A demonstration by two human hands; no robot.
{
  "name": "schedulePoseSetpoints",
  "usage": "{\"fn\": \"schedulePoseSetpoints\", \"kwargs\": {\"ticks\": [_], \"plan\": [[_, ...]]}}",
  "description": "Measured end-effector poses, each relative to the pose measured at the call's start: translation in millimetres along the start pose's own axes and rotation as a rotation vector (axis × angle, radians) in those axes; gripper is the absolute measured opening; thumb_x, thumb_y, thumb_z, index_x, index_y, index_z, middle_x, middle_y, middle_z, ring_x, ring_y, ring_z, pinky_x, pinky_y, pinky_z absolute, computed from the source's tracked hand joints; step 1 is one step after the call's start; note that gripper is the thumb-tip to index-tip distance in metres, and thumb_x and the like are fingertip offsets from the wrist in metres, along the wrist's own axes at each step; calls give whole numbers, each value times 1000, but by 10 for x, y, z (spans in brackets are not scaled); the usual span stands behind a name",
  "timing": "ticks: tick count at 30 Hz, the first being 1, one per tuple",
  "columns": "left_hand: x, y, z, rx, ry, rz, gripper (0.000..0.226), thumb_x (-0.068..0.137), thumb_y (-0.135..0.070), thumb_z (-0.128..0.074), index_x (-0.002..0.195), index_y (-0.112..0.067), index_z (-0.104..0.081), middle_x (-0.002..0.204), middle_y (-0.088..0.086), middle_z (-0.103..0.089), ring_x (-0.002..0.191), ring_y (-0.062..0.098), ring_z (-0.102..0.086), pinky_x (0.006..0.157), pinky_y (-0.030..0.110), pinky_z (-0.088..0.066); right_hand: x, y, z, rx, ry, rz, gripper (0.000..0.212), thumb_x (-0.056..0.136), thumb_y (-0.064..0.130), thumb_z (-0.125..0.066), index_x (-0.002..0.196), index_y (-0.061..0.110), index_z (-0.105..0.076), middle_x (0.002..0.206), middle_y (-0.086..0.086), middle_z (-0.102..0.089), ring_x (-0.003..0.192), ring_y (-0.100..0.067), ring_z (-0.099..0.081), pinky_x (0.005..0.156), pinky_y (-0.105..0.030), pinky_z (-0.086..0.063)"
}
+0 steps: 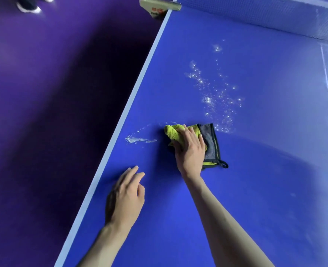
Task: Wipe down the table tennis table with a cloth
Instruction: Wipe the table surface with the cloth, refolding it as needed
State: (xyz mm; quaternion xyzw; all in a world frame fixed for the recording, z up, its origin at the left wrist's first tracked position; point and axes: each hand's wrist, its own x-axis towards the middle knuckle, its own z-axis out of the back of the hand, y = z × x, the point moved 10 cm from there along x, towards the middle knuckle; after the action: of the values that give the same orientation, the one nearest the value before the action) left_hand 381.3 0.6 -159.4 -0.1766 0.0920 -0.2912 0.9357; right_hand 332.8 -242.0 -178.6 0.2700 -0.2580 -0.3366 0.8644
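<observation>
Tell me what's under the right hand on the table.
The right hand presses flat on a yellow-and-grey cloth lying on the blue table. The surface beneath the cloth is hidden.

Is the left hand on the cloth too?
No, only the right hand presses on the cloth; the left hand lies apart from it on the table, nearer the side edge.

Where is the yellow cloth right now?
The cloth lies flat on the blue table, mid-view, under the right hand, between water droplets and a wet smear.
</observation>
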Motion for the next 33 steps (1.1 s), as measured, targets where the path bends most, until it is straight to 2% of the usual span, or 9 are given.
{"fn": "schedulePoseSetpoints", "kwargs": {"ticks": [4, 7, 10, 12, 16, 25, 28, 32, 33], "plan": [[-57, 261, -42, -3, 42, -113, 60, 83, -8, -71, 141, -17, -60, 154, -4, -50, 141, 16, -49, 97, 35, -57, 23, 788, -699, 40, 29, 12, 35, 94, 27, -63, 129, 29, -62, 147, 12, -59, 147, -14, -44, 125, -42, -25], [-100, 377, -197, -35, 111, -79, 59, 88, -20, -50, 148, -17, -52, 156, 2, -48, 141, 23, -50, 94, 34, -57, 58, 1505, -1177, 193, 86, 75, 31, 91, 22, -65, 123, 26, -66, 123, 10, -71, 126, -17, -60, 113, -47, -39], [-98, 282, -117, -78, 119, -154, 61, 84, -19, -42, 144, -12, -51, 148, 10, -56, 135, 24, -55, 101, 39, -55, 201, 1812, -1636, 636, 230, -187, 20, 97, 27, -66, 116, 28, -66, 93, 9, -69, 81, -22, -66, 81, -53, -56], [-115, 216, 23, -97, 76, -200, 53, 78, -16, -41, 129, -9, -50, 122, 12, -72, 114, 23, -69, 94, 35, -58, 267, 1909, -1772, 893, 286, -354, 20, 99, 35, -65, 117, 28, -65, 90, 6, -63, 75, -22, -58, 75, -52, -54], [-89, 359, -132, -51, 111, -145, 58, 88, -23, -38, 143, -13, -51, 149, 6, -55, 141, 21, -48, 125, 34, -23, 478, 1888, -1398, 921, 173, -358, 24, 103, 30, -63, 123, 17, -63, 103, -4, -64, 94, -21, -60, 91, -49, -51], [-82, 355, -160, -93, 27, -82, 50, 97, -27, -41, 141, -11, -57, 159, 2, -43, 146, 24, -43, 104, 43, -53, 431, 1058, 494, 688, -44, -274, 17, 105, 16, -61, 121, 22, -62, 93, 13, -67, 79, -13, -62, 67, -25, -52], [-86, 297, -179, -47, 43, -100, 52, 95, -27, -39, 140, -8, -58, 158, 7, -45, 143, 27, -46, 106, 47, -51, 194, 894, 520, 483, -53, -268, 34, 102, 6, -59, 110, 39, -62, 93, 31, -66, 83, 10, -62, 71, -9, -44], [-68, 265, -162, -1, 11, -123, 54, 92, -31, -40, 139, -12, -60, 158, 4, -45, 145, 23, -43, 118, 45, -34, -101, 732, -104, 308, -42, -306, 23, 102, 15, -59, 121, 26, -67, 108, 17, -69, 105, -8, -64, 115, -46, -39], [-61, 257, -168, 15, -3, -130, 55, 92, -31, -40, 140, -12, -58, 158, 5, -45, 145, 23, -43, 118, 45, -35, -118, 744, -268, 287, -62, -303, 27, 101, 12, -59, 126, 21, -66, 115, 10, -70, 111, -13, -62, 118, -45, -38]]}}
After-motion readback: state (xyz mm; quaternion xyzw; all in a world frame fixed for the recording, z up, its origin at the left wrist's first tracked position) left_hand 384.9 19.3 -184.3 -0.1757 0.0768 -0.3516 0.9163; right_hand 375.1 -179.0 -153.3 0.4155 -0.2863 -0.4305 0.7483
